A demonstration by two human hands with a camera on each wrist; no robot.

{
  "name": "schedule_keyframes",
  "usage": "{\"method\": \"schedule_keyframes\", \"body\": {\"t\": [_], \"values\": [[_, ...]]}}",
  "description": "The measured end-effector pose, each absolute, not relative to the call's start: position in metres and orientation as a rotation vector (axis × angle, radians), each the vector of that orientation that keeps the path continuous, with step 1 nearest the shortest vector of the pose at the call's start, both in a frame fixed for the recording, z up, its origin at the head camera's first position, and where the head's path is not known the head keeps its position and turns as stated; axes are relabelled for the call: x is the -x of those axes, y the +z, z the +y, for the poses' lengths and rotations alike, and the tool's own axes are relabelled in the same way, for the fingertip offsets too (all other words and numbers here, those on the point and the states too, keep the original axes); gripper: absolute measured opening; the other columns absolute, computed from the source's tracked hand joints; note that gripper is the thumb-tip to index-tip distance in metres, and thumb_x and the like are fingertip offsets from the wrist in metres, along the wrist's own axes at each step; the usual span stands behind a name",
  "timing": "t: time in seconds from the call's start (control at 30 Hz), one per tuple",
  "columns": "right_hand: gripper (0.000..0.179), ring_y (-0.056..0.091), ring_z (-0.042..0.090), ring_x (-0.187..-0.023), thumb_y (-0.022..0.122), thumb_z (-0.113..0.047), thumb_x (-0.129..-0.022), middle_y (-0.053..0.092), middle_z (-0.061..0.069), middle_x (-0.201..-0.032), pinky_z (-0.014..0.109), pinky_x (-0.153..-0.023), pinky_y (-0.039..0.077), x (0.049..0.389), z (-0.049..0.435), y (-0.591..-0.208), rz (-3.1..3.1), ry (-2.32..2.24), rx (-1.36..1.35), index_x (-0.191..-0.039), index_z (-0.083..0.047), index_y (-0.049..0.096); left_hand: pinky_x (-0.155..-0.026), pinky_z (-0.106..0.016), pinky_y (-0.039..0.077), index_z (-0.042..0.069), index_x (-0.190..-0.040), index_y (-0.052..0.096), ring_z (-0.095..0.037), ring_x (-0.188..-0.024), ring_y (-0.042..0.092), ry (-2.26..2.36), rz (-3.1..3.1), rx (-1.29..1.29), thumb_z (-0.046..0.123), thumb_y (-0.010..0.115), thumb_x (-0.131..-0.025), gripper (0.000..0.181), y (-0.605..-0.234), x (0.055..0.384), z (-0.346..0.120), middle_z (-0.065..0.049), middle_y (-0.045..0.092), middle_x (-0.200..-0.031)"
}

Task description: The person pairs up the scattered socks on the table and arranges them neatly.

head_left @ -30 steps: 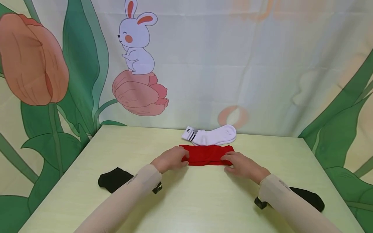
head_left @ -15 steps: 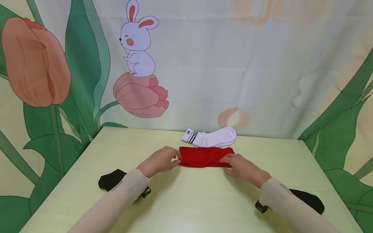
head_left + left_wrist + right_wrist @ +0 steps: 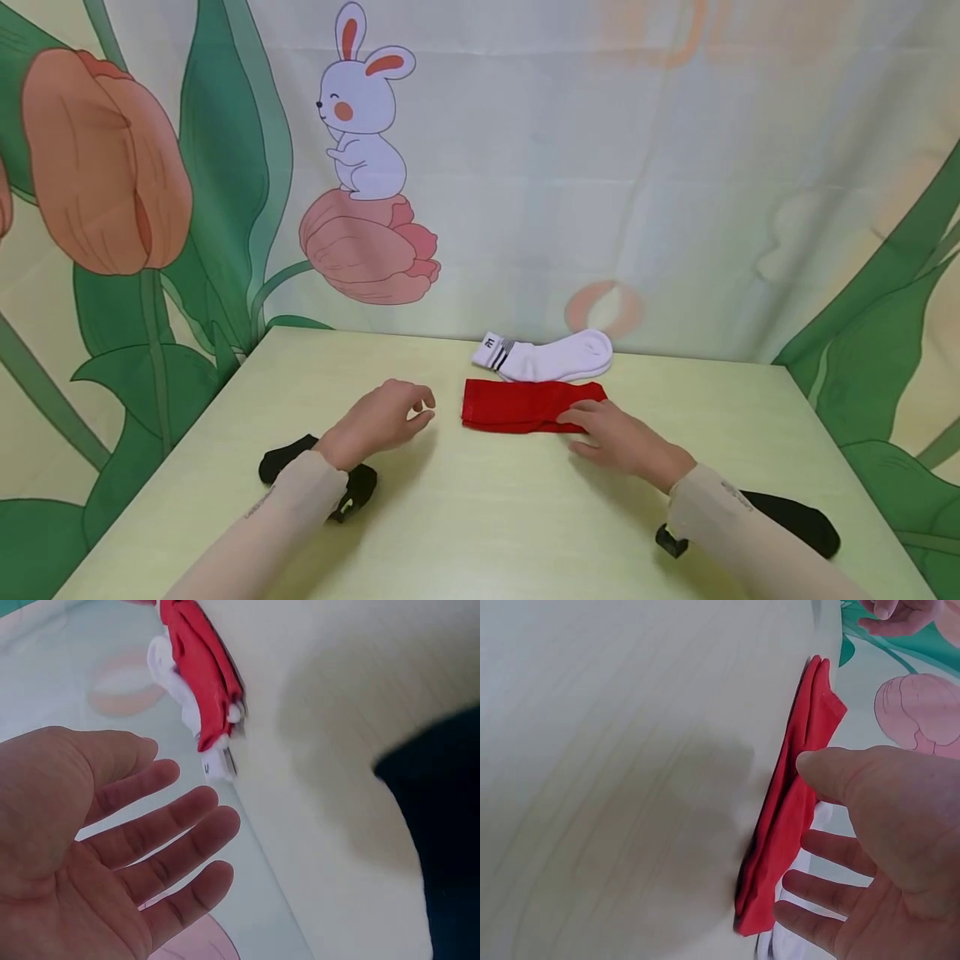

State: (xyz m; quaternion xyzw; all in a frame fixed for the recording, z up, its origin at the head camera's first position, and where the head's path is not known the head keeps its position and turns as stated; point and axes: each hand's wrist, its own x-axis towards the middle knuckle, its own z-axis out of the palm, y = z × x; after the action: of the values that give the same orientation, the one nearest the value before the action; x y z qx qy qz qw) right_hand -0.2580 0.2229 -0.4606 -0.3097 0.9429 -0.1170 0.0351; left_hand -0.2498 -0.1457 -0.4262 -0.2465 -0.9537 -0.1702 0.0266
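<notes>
A folded red cloth [image 3: 510, 406], which looks like a pair of socks laid flat, lies on the table in front of a pair of white socks [image 3: 562, 357] with dark cuff stripes. My right hand [image 3: 622, 442] is at the right end of the red cloth, fingers loosely bent over it; in the right wrist view the thumb and fingers are spread and do not grip it. Whether they touch it I cannot tell. To the left of the cloth, my left hand [image 3: 378, 421] hovers above the table with relaxed fingers and a bare palm [image 3: 90, 900].
A black sock-like thing [image 3: 281, 460] lies under the left forearm, partly hidden by the sleeve. Another black one [image 3: 798, 523] lies beside the right forearm. A curtain [image 3: 525, 167] printed with tulips and a rabbit hangs behind the table's far edge.
My left hand has let go of the red cloth's left end and moved away to the left and toward me. The right hand has stayed nearly in place at the right end.
</notes>
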Motion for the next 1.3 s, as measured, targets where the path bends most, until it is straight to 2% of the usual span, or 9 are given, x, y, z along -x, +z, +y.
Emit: {"method": "schedule_keyframes", "body": {"t": [0.13,0.5,0.83,1.0,1.13,1.2,1.3], "values": [[0.047,0.054,0.032,-0.130,0.076,-0.022,-0.094,0.060,0.010,-0.139,0.050,-0.107,0.047,0.254,0.219,-0.457,2.890,-0.377,0.949,-0.138,-0.010,0.064,-0.078,-0.036,0.055,0.008,-0.103,0.073,-0.019,-0.085,0.063,-0.507,-2.937,0.716,0.013,0.071,-0.096,0.008,-0.427,0.245,-0.158,-0.001,0.070,-0.091],[0.054,0.051,0.029,-0.133,0.077,-0.027,-0.094,0.058,0.003,-0.143,0.048,-0.105,0.048,0.246,0.205,-0.454,2.866,-0.441,0.958,-0.144,-0.019,0.060,-0.084,-0.045,0.056,0.006,-0.109,0.072,-0.026,-0.093,0.066,-0.515,-2.898,0.618,0.012,0.072,-0.095,0.016,-0.433,0.231,-0.205,-0.007,0.072,-0.100],[0.057,0.052,0.025,-0.133,0.075,-0.028,-0.096,0.058,0.001,-0.143,0.045,-0.106,0.048,0.244,0.188,-0.454,2.868,-0.445,1.040,-0.149,-0.024,0.054,-0.081,-0.052,0.057,0.005,-0.125,0.068,-0.033,-0.102,0.066,-0.491,-2.916,0.431,0.019,0.074,-0.095,0.034,-0.435,0.216,-0.230,-0.015,0.070,-0.114],[0.057,0.051,0.025,-0.134,0.072,-0.028,-0.097,0.056,0.002,-0.144,0.044,-0.107,0.047,0.243,0.180,-0.452,2.870,-0.451,1.076,-0.151,-0.024,0.052,-0.074,-0.054,0.058,0.006,-0.128,0.066,-0.034,-0.097,0.066,-0.433,-2.888,0.373,0.023,0.076,-0.093,0.041,-0.437,0.209,-0.241,-0.019,0.067,-0.117],[0.058,0.050,0.025,-0.134,0.071,-0.028,-0.098,0.055,0.003,-0.146,0.043,-0.106,0.048,0.242,0.173,-0.451,2.866,-0.461,1.087,-0.152,-0.025,0.051,-0.065,-0.058,0.057,0.009,-0.134,0.063,-0.042,-0.098,0.063,-0.383,-2.869,0.336,0.026,0.077,-0.092,0.048,-0.440,0.204,-0.248,-0.027,0.058,-0.128],[0.058,0.049,0.025,-0.135,0.072,-0.028,-0.098,0.054,0.003,-0.146,0.043,-0.104,0.049,0.242,0.169,-0.452,2.862,-0.463,1.084,-0.152,-0.026,0.050,-0.063,-0.061,0.055,0.010,-0.137,0.062,-0.050,-0.105,0.059,-0.375,-2.875,0.318,0.027,0.078,-0.091,0.051,-0.441,0.201,-0.252,-0.030,0.053,-0.135],[0.061,0.049,0.025,-0.135,0.072,-0.029,-0.097,0.053,0.003,-0.148,0.042,-0.102,0.051,0.242,0.163,-0.452,2.852,-0.457,1.073,-0.153,-0.027,0.048,-0.063,-0.063,0.054,0.011,-0.139,0.060,-0.055,-0.106,0.055,-0.369,-2.896,0.308,0.028,0.078,-0.091,0.054,-0.444,0.198,-0.257,-0.032,0.049,-0.139]]}}
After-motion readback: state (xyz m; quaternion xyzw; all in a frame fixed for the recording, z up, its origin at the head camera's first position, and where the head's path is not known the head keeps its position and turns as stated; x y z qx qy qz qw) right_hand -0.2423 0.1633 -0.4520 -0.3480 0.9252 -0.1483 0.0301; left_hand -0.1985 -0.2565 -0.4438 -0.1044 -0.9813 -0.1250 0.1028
